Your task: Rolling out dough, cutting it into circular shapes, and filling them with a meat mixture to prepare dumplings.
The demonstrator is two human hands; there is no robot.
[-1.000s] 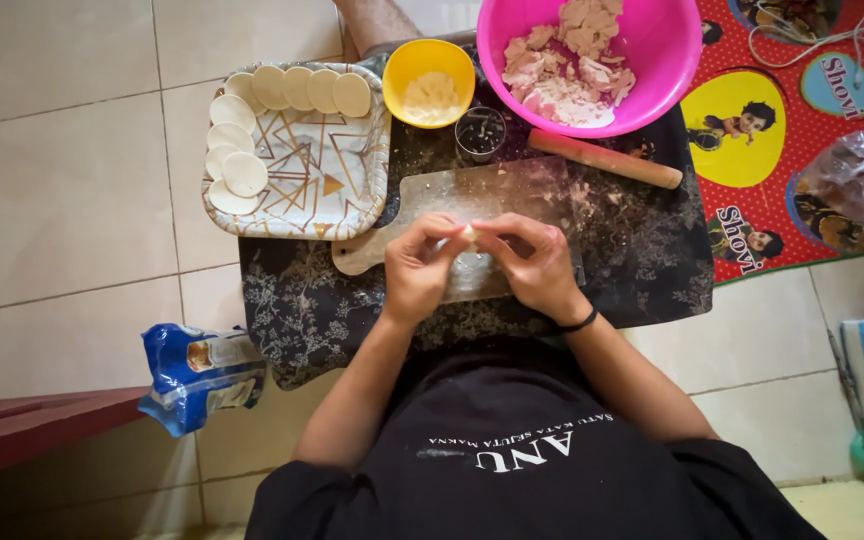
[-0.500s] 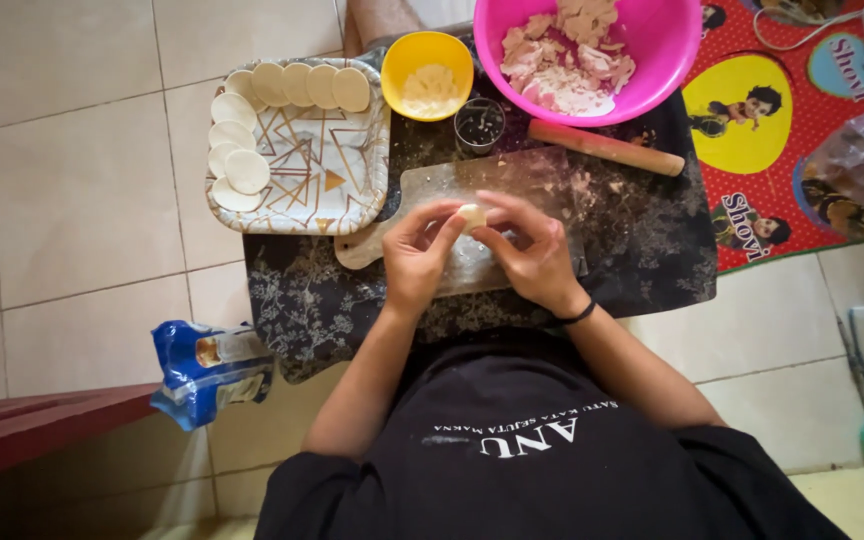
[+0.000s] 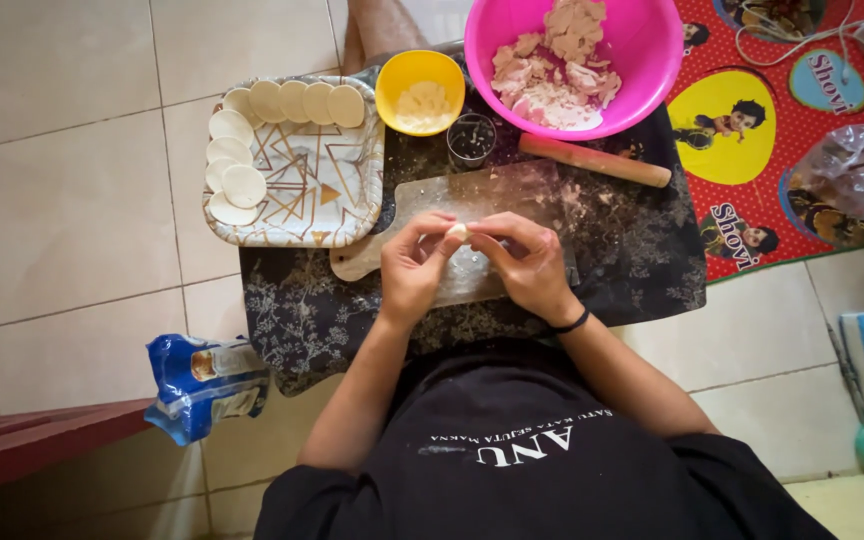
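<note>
In the middle of the frame I pinch the small dough piece (image 3: 459, 232) between my left hand (image 3: 414, 268) and right hand (image 3: 524, 262); it looks soft and light, so I hold its edges gently.

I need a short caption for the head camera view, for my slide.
Both hands, left hand and right hand, pinch a small dough piece above a floured board.

Board (image 3: 472, 215) on cloth (image 3: 642, 260); tray (image 3: 297, 200) left; bowls (image 3: 577, 60) behind; rolling pin (image 3: 594, 160) right.
</note>
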